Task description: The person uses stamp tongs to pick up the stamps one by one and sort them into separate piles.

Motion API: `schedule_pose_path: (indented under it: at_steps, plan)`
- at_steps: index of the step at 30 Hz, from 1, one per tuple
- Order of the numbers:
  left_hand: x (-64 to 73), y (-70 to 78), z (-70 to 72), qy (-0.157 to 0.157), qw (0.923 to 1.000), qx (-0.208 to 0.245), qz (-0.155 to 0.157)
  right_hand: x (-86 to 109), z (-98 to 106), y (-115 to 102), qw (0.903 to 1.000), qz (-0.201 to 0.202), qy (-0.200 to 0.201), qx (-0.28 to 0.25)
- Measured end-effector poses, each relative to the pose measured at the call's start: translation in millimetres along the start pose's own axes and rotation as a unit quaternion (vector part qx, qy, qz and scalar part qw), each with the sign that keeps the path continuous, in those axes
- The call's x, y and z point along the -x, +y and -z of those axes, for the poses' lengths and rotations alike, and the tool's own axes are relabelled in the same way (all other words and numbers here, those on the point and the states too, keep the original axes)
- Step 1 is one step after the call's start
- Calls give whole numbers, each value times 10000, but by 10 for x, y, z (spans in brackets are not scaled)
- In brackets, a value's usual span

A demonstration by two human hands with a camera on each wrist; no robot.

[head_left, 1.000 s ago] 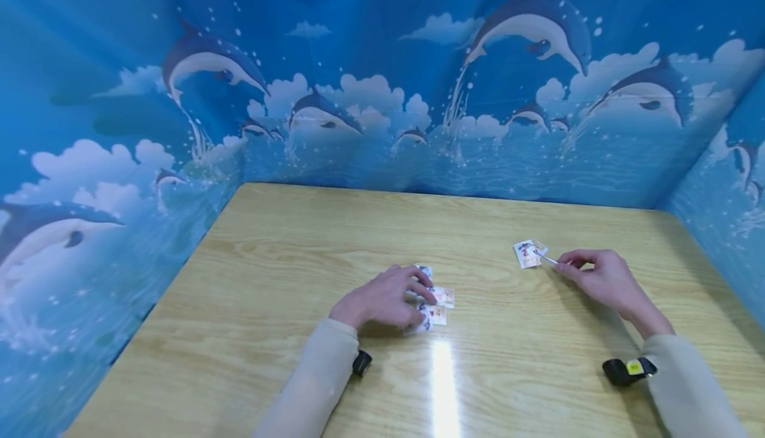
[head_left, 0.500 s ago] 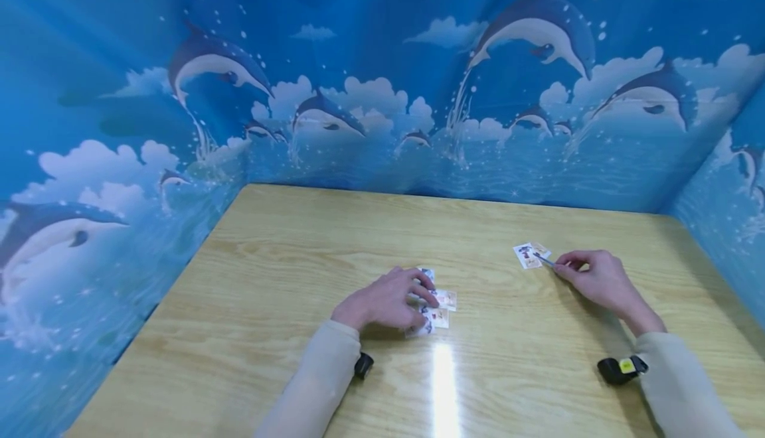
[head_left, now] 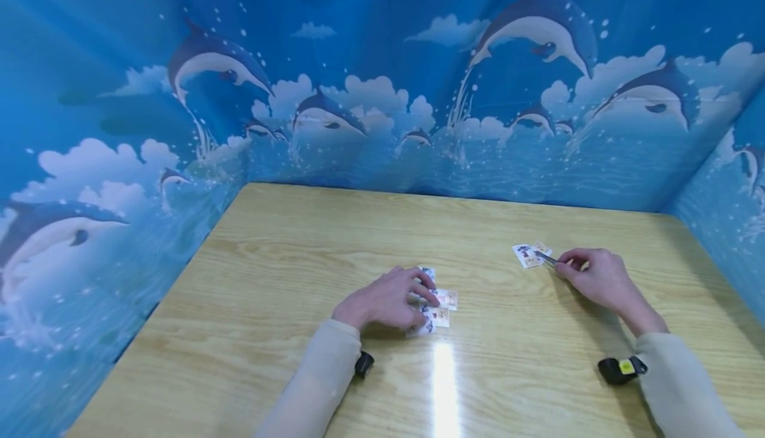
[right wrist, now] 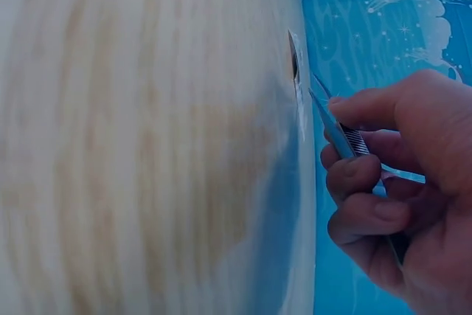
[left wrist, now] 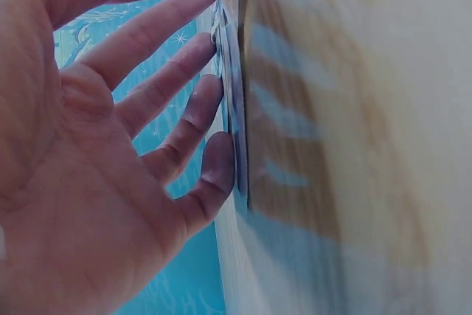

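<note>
Several small printed, stamp-like paper pieces [head_left: 440,317] lie in an overlapping group on the wooden table, partly covered by my left hand [head_left: 388,297]. Its fingers are spread, and in the left wrist view the fingertips [left wrist: 215,160] rest on the papers' surface. Farther right, my right hand [head_left: 600,279] grips metal tweezers [right wrist: 341,134] between thumb and curled fingers. The two tweezer tips stand slightly apart, right at the edge of a second small group of printed papers [head_left: 524,256]. One corner of those papers [right wrist: 295,64] lifts off the table in the right wrist view.
A blue curtain with printed dolphins [head_left: 382,126] hangs behind and at both sides of the table [head_left: 335,232]. Black straps [head_left: 621,369] sit at both wrists. A bright light streak reflects on the tabletop near the front.
The tweezers have turned a little in my right hand, and their tips have shifted slightly on the right-hand papers, which have turned slightly. My left hand has stayed in place.
</note>
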State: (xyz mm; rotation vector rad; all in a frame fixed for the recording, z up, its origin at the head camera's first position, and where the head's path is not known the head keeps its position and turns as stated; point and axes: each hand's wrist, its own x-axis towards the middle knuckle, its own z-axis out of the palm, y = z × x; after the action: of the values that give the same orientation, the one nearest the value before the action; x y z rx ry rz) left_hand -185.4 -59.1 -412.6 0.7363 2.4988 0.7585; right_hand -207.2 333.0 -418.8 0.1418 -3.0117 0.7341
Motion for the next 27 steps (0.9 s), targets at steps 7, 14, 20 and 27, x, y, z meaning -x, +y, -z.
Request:
schedule_pose_path:
  at_steps: [7,14,20,27]
  plan:
    - [-2,7,3,-24,10000,-15,55,79,36,-99,9996,242,107,-67]
    - [-8,3,2,-33,10000,-51,66,136,3,-279,9966,630,-460,-279]
    - [-5,9,3,-45,10000,-41,47,167,-72,-433,9895,931,-928,-606]
    - [-12,7,1,-42,10000,-33,41,193,-165,-552,9770,1312,-1297,-1069]
